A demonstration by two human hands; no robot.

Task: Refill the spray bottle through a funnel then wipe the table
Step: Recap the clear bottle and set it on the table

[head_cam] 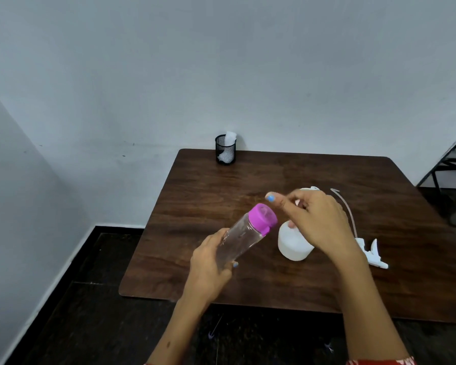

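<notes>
My left hand [211, 262] grips a clear water bottle [237, 241] with a pink cap [263, 218], tilted up and to the right above the table. The white spray bottle body [292, 246] stands on the brown table [221, 196]. A white funnel [312, 189] shows just behind my right hand [316, 219], which hovers over the bottle's top and hides its neck. One finger of that hand stretches toward the pink cap; I see nothing gripped in it. The white spray head [373, 255] with its dip tube [349, 209] lies on the table to the right.
A black mesh cup [225, 150] holding white tissue stands at the table's back left corner. The wall runs close behind the table. A dark metal frame [448, 164] stands at the far right, and dark floor lies to the left and in front.
</notes>
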